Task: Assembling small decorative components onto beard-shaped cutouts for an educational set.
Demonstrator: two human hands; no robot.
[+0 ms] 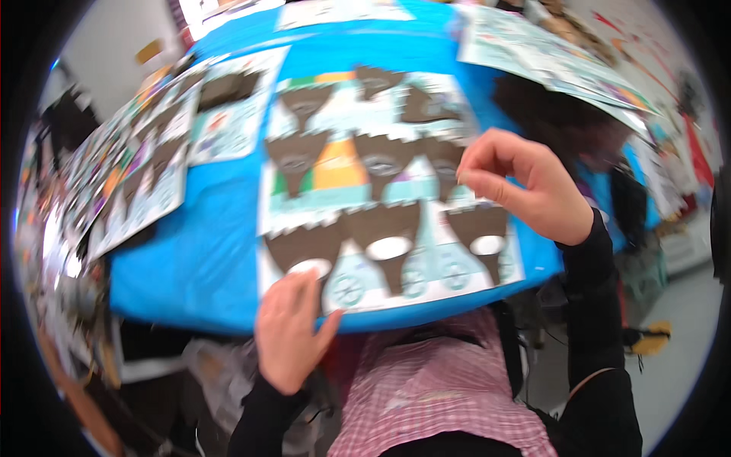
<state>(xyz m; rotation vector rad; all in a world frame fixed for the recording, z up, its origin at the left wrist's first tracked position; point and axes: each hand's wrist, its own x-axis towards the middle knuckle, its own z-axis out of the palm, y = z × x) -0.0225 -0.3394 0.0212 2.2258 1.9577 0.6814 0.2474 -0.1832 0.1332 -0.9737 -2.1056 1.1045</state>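
Nine dark brown shapes (388,222) stood in three rows on the printed sheet (442,268), which lay on the blue table cover (198,251) in front of the person.

Left hand (289,331): at the sheet's near-left corner, thumb spread away from the fingers, fingertips over the near-left shape (303,245); no grasp evident, and blur left contact uncertain. Right hand (525,179): raised at the sheet's right side, fingers curled, thumb and index tips close together. Could not tell whether a small item was pinched there.

Step, as judged: fine handwork on the sheet, left hand steadying or aligning, right hand picking or placing. Next move seemed to call for a steady near corner and a precise, light right-hand touch; a drag could shift the sheet. Could not tell whether the shapes were loose or fixed.

Orientation: most shapes had the broad, scalloped edge away from the person and the narrow stem toward the person, long axis running near to far. The far-right shape (420,110) looked turned differently. Sheet's near edge ran across the person's front; lens bend left its longer side unclear.
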